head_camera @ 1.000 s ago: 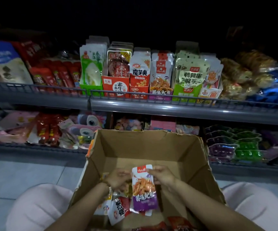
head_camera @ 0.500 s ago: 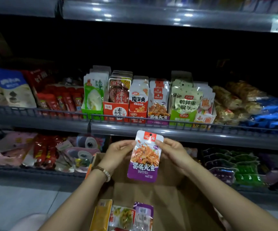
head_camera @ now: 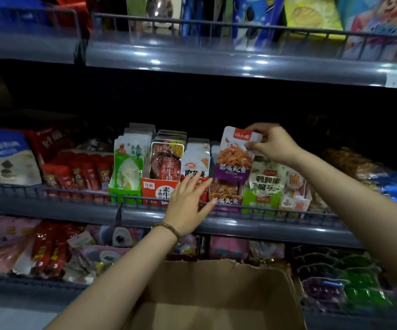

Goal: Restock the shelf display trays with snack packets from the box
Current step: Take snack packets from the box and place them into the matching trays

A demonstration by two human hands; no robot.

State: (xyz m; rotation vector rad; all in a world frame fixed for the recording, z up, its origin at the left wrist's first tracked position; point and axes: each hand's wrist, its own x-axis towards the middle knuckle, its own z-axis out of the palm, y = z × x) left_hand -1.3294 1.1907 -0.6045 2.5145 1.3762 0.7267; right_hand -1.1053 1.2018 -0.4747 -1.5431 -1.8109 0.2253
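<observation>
Head view: right hand (head_camera: 273,144) pinches one packet (head_camera: 234,158); one box (head_camera: 216,294).

Grey metal shelving fills the view, dimly lit. The top shelf (head_camera: 216,63) has a glossy front strip catching small bright spots of light, and a wire rail (head_camera: 240,32) above it. Behind the middle shelf (head_camera: 50,208) the recess is near black. A lower shelf (head_camera: 26,283) runs beneath. Pale floor (head_camera: 7,317) shows at lower left
</observation>
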